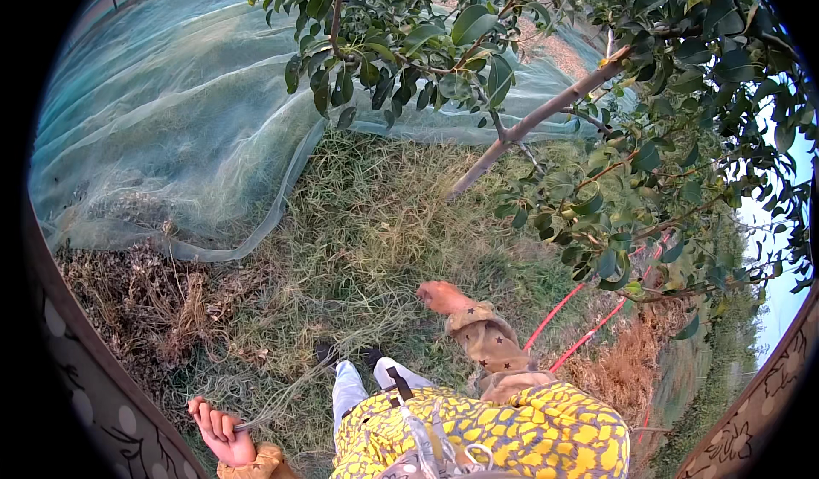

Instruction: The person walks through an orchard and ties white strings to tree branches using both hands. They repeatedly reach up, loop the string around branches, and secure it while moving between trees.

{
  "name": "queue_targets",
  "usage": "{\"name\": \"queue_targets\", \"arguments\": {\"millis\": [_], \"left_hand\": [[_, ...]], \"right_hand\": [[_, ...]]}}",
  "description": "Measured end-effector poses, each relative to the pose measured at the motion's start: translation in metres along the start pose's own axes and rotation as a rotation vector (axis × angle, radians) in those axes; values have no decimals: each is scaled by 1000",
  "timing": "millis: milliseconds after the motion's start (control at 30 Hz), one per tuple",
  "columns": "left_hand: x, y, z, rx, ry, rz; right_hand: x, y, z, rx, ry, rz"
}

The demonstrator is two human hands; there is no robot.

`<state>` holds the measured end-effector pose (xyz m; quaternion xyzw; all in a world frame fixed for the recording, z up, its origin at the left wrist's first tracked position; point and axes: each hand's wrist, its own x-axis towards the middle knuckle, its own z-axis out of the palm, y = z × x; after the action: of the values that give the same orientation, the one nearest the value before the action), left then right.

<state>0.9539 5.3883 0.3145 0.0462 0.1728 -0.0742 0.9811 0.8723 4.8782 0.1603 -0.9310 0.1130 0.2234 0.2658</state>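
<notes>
My left hand (221,429), low at the left, is closed around a bundle of thin pale strings (288,391). The strands fan out from it over the grass, past my dark shoes, towards my right hand. My right hand (445,296) is held out in front of me with its fingers curled. Strands appear to run into its grip, though they are hard to pick out against the grass. A pale green-blue mesh net (192,127) lies spread over the ground beyond my hands, its hemmed edge curving in at the left.
A leafy tree branch (544,114) hangs across the upper right, with leaves low near my right side. Red hoses or cords (585,335) run behind my right forearm. Dry brown weeds (173,306) cover the ground at left. A patterned fabric brim borders the view.
</notes>
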Motion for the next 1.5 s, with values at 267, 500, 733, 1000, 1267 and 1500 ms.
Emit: {"name": "queue_targets", "arguments": {"millis": [267,500,733,1000,1267,1500], "left_hand": [[51,19,-34,-33,50,-104],[67,-10,-33,-73,141,-252],[73,-63,-22,-74,220,-392],[70,-136,6,-26,213,-414],[75,-196,26,-46,201,-354],[80,-238,21,-4,253,-330]], "right_hand": [[32,-50,-1,26,148,149],[36,-46,-26,157,403,221],[79,-3,-64,558,634,206],[167,91,-172,1191,923,265],[240,235,-302,1153,1152,589],[274,281,-362,1115,1177,583]]}}
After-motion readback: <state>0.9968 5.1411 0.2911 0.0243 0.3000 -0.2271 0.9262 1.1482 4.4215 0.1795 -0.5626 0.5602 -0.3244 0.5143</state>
